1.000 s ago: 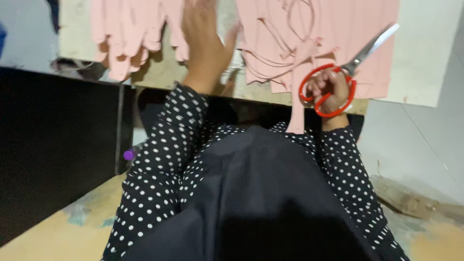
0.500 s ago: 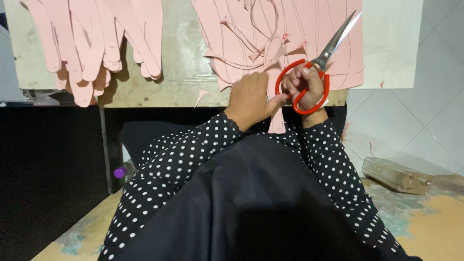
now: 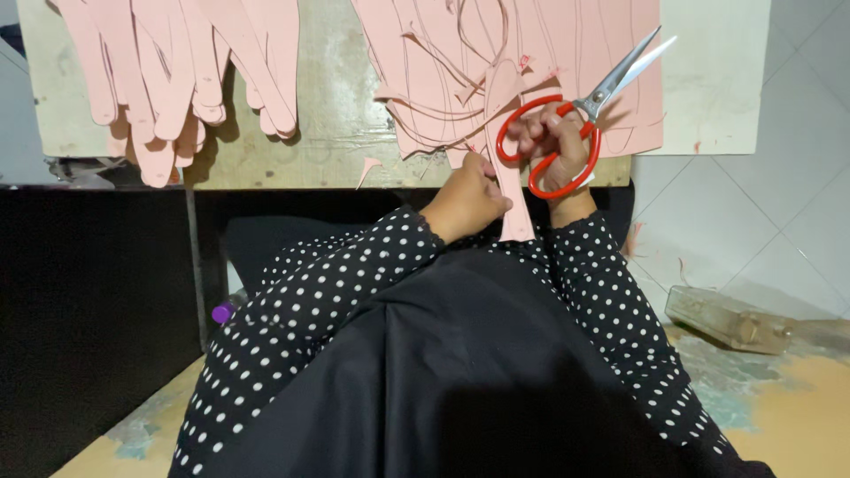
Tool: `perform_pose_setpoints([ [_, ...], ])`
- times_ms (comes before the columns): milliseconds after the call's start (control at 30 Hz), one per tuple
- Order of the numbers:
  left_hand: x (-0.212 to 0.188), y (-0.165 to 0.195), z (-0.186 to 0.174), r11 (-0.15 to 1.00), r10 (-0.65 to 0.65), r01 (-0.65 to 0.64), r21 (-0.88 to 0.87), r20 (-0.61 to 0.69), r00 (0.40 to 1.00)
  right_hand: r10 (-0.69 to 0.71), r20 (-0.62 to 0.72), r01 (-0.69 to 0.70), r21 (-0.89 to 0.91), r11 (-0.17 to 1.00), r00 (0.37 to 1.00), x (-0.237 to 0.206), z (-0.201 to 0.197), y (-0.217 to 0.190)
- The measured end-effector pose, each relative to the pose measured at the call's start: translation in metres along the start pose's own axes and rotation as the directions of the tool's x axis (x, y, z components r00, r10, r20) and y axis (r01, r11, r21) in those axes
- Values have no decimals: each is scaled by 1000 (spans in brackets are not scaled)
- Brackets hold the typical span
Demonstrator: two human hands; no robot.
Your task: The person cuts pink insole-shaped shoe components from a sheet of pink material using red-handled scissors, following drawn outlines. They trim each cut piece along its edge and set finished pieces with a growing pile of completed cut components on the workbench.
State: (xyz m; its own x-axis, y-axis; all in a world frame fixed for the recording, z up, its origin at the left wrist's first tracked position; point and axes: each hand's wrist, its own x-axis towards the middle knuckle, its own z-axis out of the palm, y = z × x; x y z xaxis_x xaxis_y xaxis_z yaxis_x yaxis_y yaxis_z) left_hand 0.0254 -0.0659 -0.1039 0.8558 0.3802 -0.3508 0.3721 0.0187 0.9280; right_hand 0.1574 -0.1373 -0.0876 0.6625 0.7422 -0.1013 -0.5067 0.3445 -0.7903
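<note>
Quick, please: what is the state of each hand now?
Left hand: closed, pinching the pink strip.
Right hand: closed, holding the red-handled scissors.

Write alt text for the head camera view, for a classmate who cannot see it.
A person's right hand holds red-handled scissors, blades slightly apart, over a sheet of pink material on a worn board, while the left hand pinches a hanging pink strip. A pile of cut pink pieces lies to the left.

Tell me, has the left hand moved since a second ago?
Yes. The left hand came down from high on the pink sheet to the board's lower edge, beside the scissors, pinching a pink strip.
</note>
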Motion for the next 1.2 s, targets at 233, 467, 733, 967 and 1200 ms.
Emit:
perform_pose_setpoints([
  [233, -30, 10, -43, 962, 45, -1, -272, 157, 987, 2, -123, -1, 9, 1000, 992, 1, -15, -31],
  [467, -48, 22, -71, 989, 129, -125, -83, 48, 990, -53, -43, 31, -397, 917, 998, 29, -5, -56],
  [733, -45, 50, -138, 875, 135, -247, -417, -280, 950, -62, 140, 107, -336, 936, 988, 25, 5, -99],
  [967, -8, 82, -134, 568, 299, -604, -559, -543, 785, -197, -27, 190, -164, 968, 980, -5, 48, -73],
  [1200, 3, 97, -66, 488, 513, -689, -536, -462, 723, -328, -132, 312, -130, 941, 935, -20, 86, -64],
])
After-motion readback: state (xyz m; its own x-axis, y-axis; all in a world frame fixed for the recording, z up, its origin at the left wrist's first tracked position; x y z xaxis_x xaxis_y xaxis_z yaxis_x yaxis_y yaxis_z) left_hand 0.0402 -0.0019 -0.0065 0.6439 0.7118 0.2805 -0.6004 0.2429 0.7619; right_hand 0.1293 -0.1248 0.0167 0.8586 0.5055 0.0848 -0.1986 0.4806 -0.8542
